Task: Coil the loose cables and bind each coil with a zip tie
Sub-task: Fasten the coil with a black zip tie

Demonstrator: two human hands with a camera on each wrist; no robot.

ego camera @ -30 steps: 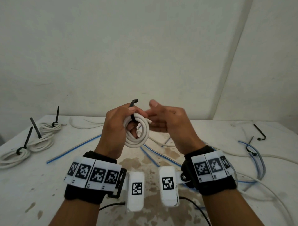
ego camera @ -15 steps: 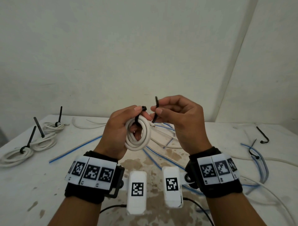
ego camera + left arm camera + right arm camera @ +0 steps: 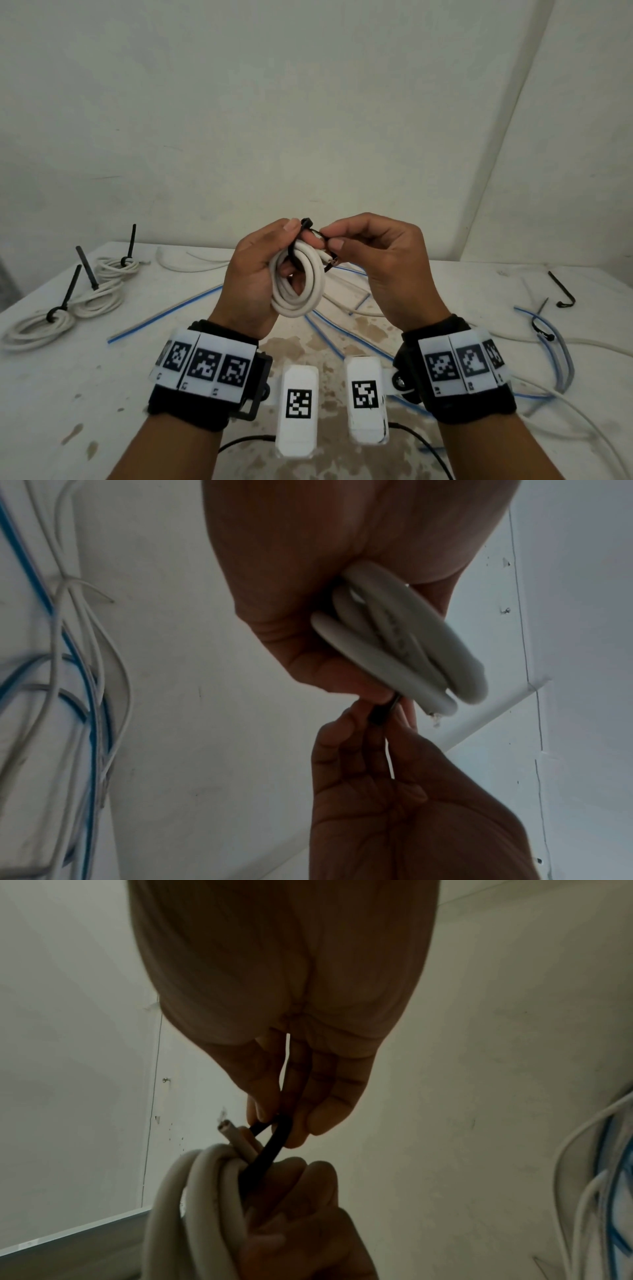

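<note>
My left hand [image 3: 260, 270] grips a small white cable coil [image 3: 298, 287] upright above the table, thumb on top by the head of a black zip tie [image 3: 306, 224]. The tie loops round the coil's upper strands. My right hand [image 3: 376, 253] pinches the tie's tail beside the coil between thumb and fingers. In the right wrist view the black zip tie [image 3: 274, 1139] bends from my fingertips down behind the white coil [image 3: 202, 1199], next to the cable's cut end. The left wrist view shows the coil [image 3: 404, 645] under my palm and the tie [image 3: 383, 710] pinched by both hands.
Three bound white coils [image 3: 37, 325] with black tie tails sticking up lie at the table's left. Loose blue and white cables [image 3: 346, 301] cross the table's middle and right. A spare black zip tie [image 3: 561, 291] lies far right, another by a blue cable [image 3: 541, 325].
The right hand took the tie's tail, bent it over toward the head at my left thumb, and the loop round the coil has closed up. Both hands rose slightly.
</note>
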